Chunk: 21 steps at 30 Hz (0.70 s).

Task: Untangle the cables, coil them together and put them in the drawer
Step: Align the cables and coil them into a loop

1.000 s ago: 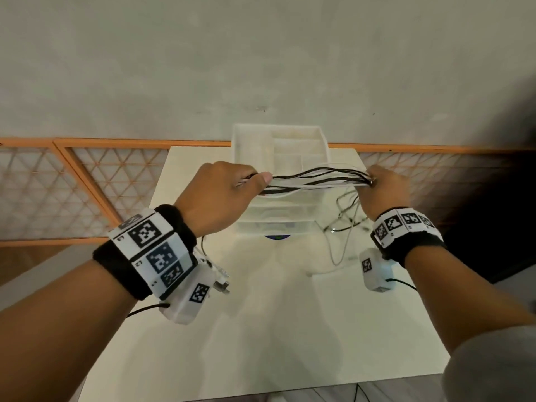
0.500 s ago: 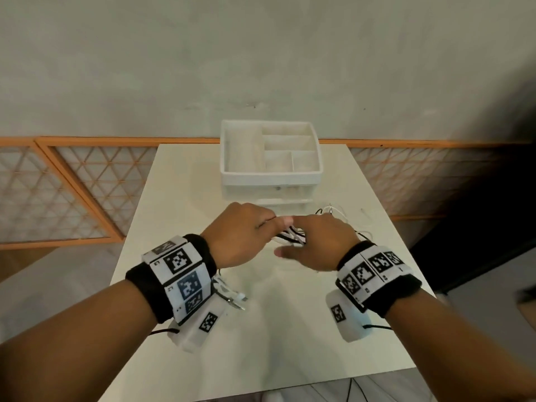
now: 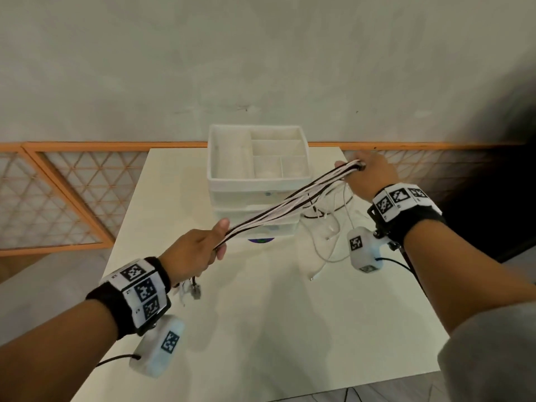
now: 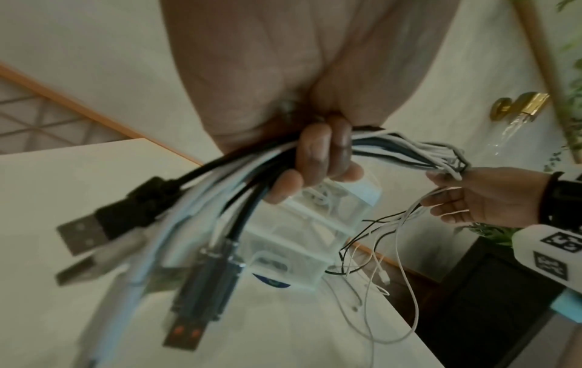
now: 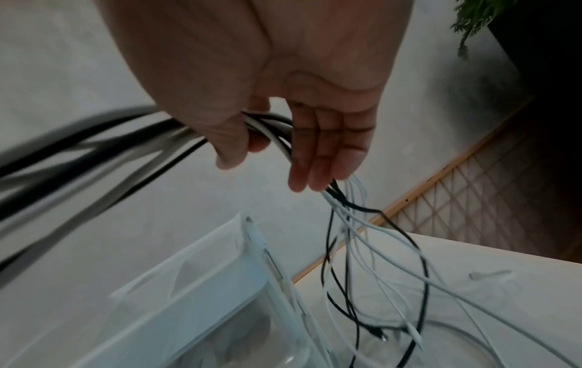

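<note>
A bundle of black and white cables (image 3: 285, 203) stretches taut between my two hands above the table. My left hand (image 3: 200, 250) grips the near end; in the left wrist view its fingers (image 4: 315, 159) curl round the cables, and USB plugs (image 4: 189, 311) hang below the fist. My right hand (image 3: 368, 175) is raised at the right and pinches the far fold of the bundle (image 5: 267, 129) between thumb and forefinger. Loose cable tails (image 3: 327, 227) trail from it onto the table. The translucent drawer unit (image 3: 258, 181) stands behind, its drawers pushed in.
A white compartment tray (image 3: 214, 152) sits on top of the drawer unit. The cream table (image 3: 261, 329) stands against a pale wall with an orange lattice rail (image 3: 63, 184). A blue-rimmed round thing (image 3: 261, 240) peeks out under the unit's front.
Half a second ago my hands were close together low over the table. Now they are pulled apart, the right up and to the right, the left down and near, stretching the bundle.
</note>
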Available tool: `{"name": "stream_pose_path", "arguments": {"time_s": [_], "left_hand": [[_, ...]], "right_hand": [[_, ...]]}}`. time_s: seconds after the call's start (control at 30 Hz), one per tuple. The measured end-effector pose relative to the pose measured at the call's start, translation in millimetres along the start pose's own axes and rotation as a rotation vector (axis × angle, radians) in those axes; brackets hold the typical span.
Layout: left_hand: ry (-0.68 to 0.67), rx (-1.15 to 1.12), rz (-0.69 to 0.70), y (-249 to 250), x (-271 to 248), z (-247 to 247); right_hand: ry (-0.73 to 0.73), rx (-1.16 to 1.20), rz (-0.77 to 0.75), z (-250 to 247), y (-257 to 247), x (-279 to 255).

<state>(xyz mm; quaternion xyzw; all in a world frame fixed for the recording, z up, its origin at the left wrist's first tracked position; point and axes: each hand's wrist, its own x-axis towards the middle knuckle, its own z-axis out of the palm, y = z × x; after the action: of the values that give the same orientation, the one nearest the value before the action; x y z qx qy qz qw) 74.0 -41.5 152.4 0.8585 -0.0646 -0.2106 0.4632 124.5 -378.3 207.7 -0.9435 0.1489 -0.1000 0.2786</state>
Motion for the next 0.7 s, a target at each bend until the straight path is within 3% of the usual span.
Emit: {"name": "stream_pose_path", "arguments": {"time_s": [0.3, 0.47, 0.6, 0.7], "left_hand": [[0.173, -0.087, 0.111, 37.3, 34.4, -19.8], [0.304, -0.037, 0.165, 48.9, 48.9, -29.5], [0.299, 0.035, 0.101, 32.9, 47.3, -25.5], [0.256, 0.099, 0.028, 13.4, 41.3, -17.2]], "right_hand": [[0.318, 0.375, -0.259, -38.6, -56.8, 79.8], [0.342, 0.608, -0.383, -49.0, -64.2, 89.8], [0.221, 0.542, -0.266, -10.4, -16.6, 83.3], [0.08, 0.531, -0.069, 32.2, 28.5, 58.1]]}}
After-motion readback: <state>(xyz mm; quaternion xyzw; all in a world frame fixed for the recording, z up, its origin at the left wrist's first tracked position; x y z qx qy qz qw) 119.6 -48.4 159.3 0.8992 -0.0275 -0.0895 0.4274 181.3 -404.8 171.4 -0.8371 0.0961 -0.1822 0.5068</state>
